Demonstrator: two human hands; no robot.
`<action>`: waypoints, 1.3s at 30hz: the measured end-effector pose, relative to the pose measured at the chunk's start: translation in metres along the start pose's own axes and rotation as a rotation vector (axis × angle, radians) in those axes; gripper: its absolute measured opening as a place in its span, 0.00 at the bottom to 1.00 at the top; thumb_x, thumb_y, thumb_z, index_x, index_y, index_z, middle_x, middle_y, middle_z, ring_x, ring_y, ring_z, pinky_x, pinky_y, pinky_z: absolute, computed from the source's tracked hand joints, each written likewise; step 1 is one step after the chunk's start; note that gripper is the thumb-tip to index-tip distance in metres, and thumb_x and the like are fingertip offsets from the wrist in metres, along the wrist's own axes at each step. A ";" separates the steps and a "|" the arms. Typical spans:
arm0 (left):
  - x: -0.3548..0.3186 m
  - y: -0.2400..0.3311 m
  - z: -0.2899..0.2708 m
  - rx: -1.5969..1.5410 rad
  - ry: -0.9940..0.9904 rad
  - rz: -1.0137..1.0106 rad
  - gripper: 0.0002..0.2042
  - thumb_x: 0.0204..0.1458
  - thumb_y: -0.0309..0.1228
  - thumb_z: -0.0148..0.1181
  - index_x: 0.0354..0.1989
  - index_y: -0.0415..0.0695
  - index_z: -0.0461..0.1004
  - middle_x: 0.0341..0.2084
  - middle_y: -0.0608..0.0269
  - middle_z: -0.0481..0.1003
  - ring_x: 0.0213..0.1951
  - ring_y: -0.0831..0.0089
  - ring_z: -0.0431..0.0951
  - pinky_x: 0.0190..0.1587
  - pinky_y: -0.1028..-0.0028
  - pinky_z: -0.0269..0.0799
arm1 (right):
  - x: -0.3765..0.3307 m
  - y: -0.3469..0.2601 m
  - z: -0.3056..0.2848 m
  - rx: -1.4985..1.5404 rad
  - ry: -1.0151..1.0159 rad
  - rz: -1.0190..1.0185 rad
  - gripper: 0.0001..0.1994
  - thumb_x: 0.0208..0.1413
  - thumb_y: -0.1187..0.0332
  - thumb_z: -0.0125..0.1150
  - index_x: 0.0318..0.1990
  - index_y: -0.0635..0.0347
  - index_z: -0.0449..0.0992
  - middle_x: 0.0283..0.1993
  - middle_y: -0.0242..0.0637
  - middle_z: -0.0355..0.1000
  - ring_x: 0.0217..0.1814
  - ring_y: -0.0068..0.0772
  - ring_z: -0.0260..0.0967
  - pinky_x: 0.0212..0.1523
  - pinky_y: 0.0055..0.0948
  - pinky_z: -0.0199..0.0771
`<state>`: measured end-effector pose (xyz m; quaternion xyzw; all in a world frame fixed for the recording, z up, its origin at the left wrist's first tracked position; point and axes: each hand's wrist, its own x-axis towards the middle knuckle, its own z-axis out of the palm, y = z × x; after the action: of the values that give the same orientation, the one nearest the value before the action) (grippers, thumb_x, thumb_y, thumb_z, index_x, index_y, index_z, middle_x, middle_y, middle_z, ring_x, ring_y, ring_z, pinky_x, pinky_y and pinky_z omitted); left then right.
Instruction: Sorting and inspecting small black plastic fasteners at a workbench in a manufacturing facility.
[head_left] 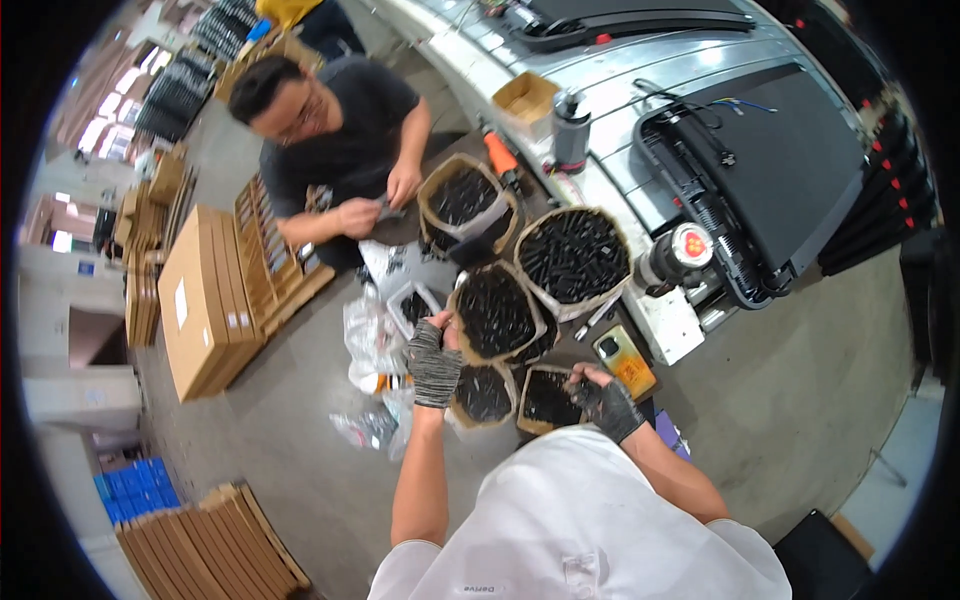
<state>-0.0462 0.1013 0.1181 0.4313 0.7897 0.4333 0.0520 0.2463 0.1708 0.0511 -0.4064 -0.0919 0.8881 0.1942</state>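
Observation:
My left hand, in a grey fingerless glove, is closed at the left rim of an open cardboard box full of small black parts. That box overlaps another container of black parts beneath it. My right hand, in a darker fingerless glove, is at the right edge of a smaller box of black pieces. Its fingers are curled together; what they hold, if anything, is too small to make out. Another small box of black parts stands below my left hand's box.
Across the table, a co-worker handles a small piece. More boxes of black parts stand ahead, beside an orange-handled power tool. A phone lies right of my right hand. Plastic bags are at left, a conveyor at right.

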 end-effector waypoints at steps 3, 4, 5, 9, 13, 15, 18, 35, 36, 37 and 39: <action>-0.070 -0.036 -0.027 0.133 -0.244 -0.224 0.10 0.53 0.32 0.60 0.40 0.41 0.76 0.30 0.50 0.78 0.35 0.55 0.79 0.42 0.63 0.73 | -0.015 -0.011 0.017 -0.044 -0.170 0.018 0.12 0.58 0.63 0.55 0.46 0.59 0.74 0.40 0.35 0.74 0.42 0.31 0.72 0.44 0.30 0.73; -0.100 -0.060 -0.025 0.134 -0.319 -0.350 0.12 0.50 0.33 0.61 0.41 0.42 0.76 0.33 0.50 0.77 0.38 0.53 0.78 0.43 0.62 0.73 | -0.016 -0.009 0.021 -0.060 -0.178 0.033 0.12 0.58 0.63 0.55 0.46 0.59 0.74 0.40 0.35 0.74 0.42 0.31 0.72 0.44 0.30 0.73; -0.120 -0.065 -0.023 0.213 -0.378 -0.344 0.12 0.49 0.32 0.61 0.42 0.43 0.76 0.36 0.49 0.77 0.41 0.53 0.77 0.45 0.62 0.73 | -0.015 -0.006 0.022 -0.107 -0.139 0.056 0.14 0.59 0.63 0.55 0.47 0.61 0.73 0.42 0.37 0.74 0.43 0.32 0.73 0.46 0.30 0.73; -0.157 -0.081 0.008 0.316 -0.399 -0.226 0.16 0.47 0.29 0.60 0.46 0.43 0.75 0.45 0.48 0.73 0.48 0.53 0.74 0.50 0.61 0.72 | -0.010 0.010 0.008 -0.153 -0.177 0.148 0.16 0.61 0.63 0.53 0.50 0.65 0.72 0.46 0.43 0.73 0.47 0.35 0.73 0.51 0.33 0.73; -0.142 -0.076 0.034 0.388 -0.294 -0.307 0.18 0.48 0.28 0.59 0.50 0.43 0.72 0.47 0.47 0.71 0.49 0.50 0.73 0.52 0.59 0.69 | -0.014 0.011 0.005 -0.153 -0.179 0.155 0.16 0.61 0.65 0.52 0.51 0.66 0.71 0.46 0.44 0.73 0.47 0.37 0.72 0.52 0.34 0.73; -0.133 -0.071 0.038 0.448 -0.328 -0.281 0.19 0.47 0.27 0.58 0.51 0.44 0.72 0.47 0.48 0.71 0.49 0.50 0.73 0.52 0.58 0.69 | -0.014 0.016 -0.006 -0.162 -0.149 0.148 0.16 0.60 0.65 0.52 0.51 0.66 0.71 0.46 0.44 0.73 0.47 0.37 0.72 0.52 0.35 0.73; -0.121 -0.072 0.046 0.544 -0.389 -0.291 0.21 0.46 0.28 0.58 0.52 0.45 0.72 0.50 0.48 0.69 0.49 0.50 0.73 0.51 0.58 0.70 | -0.015 0.019 -0.014 -0.181 -0.144 0.148 0.17 0.60 0.64 0.51 0.51 0.68 0.71 0.48 0.42 0.73 0.49 0.37 0.71 0.54 0.35 0.71; -0.130 -0.107 0.017 0.144 -0.719 -0.255 0.10 0.49 0.28 0.52 0.36 0.44 0.80 0.35 0.52 0.78 0.44 0.53 0.77 0.50 0.62 0.71 | -0.017 0.015 -0.015 -0.152 -0.099 0.047 0.13 0.57 0.66 0.56 0.46 0.64 0.74 0.42 0.41 0.75 0.42 0.36 0.73 0.46 0.34 0.74; -0.131 -0.104 0.016 0.205 -0.739 -0.263 0.10 0.48 0.28 0.53 0.36 0.44 0.80 0.36 0.51 0.78 0.43 0.53 0.77 0.50 0.63 0.71 | -0.014 0.016 -0.019 -0.168 -0.108 0.065 0.13 0.58 0.66 0.55 0.46 0.63 0.74 0.44 0.41 0.75 0.43 0.36 0.73 0.47 0.35 0.74; -0.133 -0.101 0.014 0.197 -0.714 -0.273 0.11 0.48 0.27 0.53 0.38 0.44 0.79 0.36 0.50 0.78 0.43 0.53 0.77 0.49 0.64 0.71 | -0.013 0.016 -0.019 -0.171 -0.109 0.066 0.13 0.58 0.66 0.55 0.46 0.63 0.74 0.44 0.41 0.75 0.43 0.36 0.73 0.47 0.35 0.74; -0.133 -0.096 0.014 0.182 -0.709 -0.323 0.11 0.47 0.27 0.53 0.39 0.44 0.78 0.36 0.49 0.78 0.43 0.53 0.77 0.49 0.64 0.71 | -0.012 0.018 -0.018 -0.185 -0.097 0.083 0.13 0.58 0.65 0.54 0.47 0.63 0.73 0.44 0.41 0.74 0.43 0.36 0.72 0.48 0.35 0.73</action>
<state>-0.0184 -0.0111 0.0007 0.4270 0.8156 0.1722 0.3505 0.2623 0.1498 0.0417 -0.3826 -0.1658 0.9017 0.1144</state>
